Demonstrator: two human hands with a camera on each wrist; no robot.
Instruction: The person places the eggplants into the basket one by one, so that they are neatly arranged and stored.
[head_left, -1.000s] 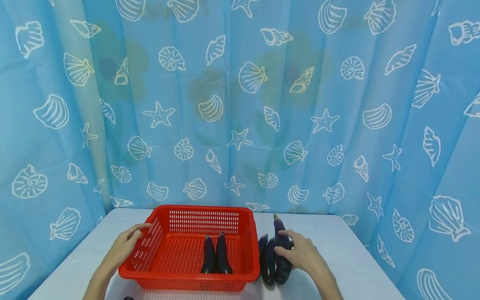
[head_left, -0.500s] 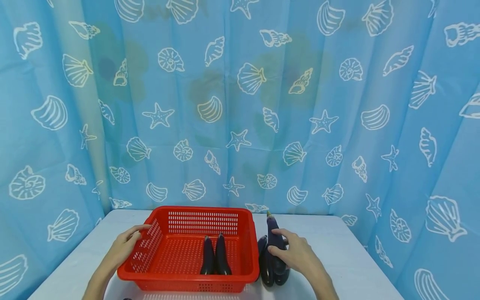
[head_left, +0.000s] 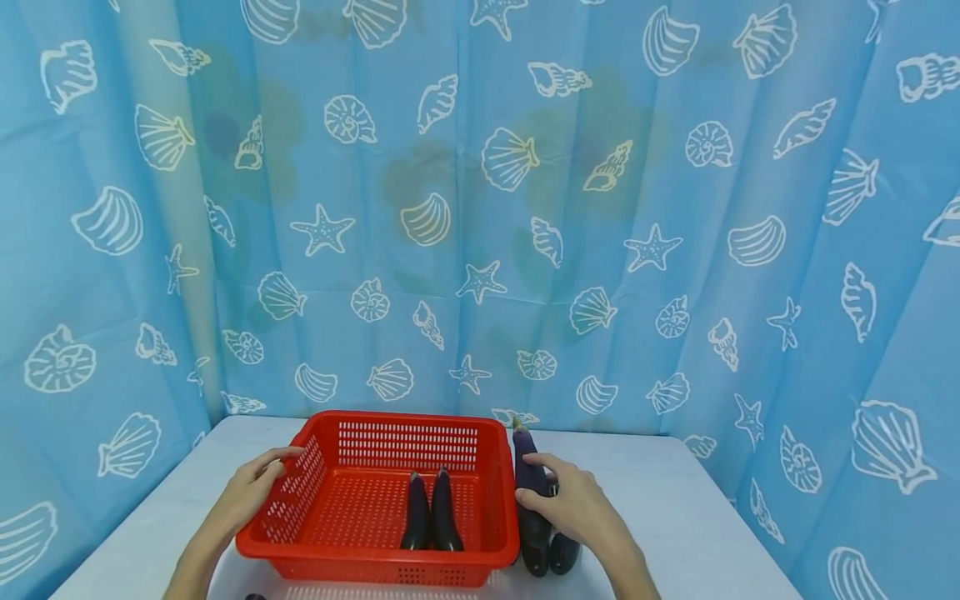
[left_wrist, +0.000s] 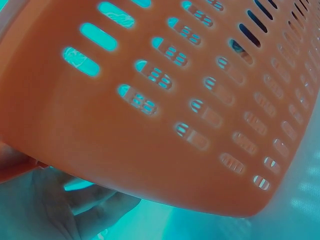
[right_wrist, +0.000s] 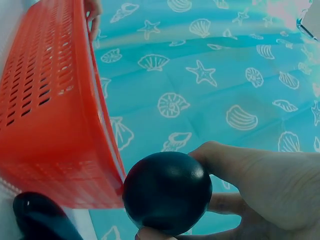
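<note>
My right hand (head_left: 581, 504) grips a dark purple eggplant (head_left: 530, 479), its green stem pointing up and away. That eggplant is just outside the right wall of a red plastic basket (head_left: 367, 554); its round end (right_wrist: 167, 192) faces the right wrist camera. At the basket's left rim, my left hand (head_left: 249, 493) holds on, fingers partly hidden by the rim in the left wrist view. Inside the basket, toward the right, two eggplants (head_left: 444, 512) lie side by side. More eggplants (head_left: 564, 552) lie below the held one, partly covered by it and my hand.
Under the basket's front is a white, slightly shiny surface (head_left: 592, 583), on a white-covered table (head_left: 675, 500). A small dark object (head_left: 256, 597) shows at the bottom edge. A blue seashell curtain (head_left: 480, 250) hangs behind and on both sides.
My right hand has moved left with the eggplant, from above the other eggplants to beside the basket's right wall. The left hand has stayed at the left rim.
</note>
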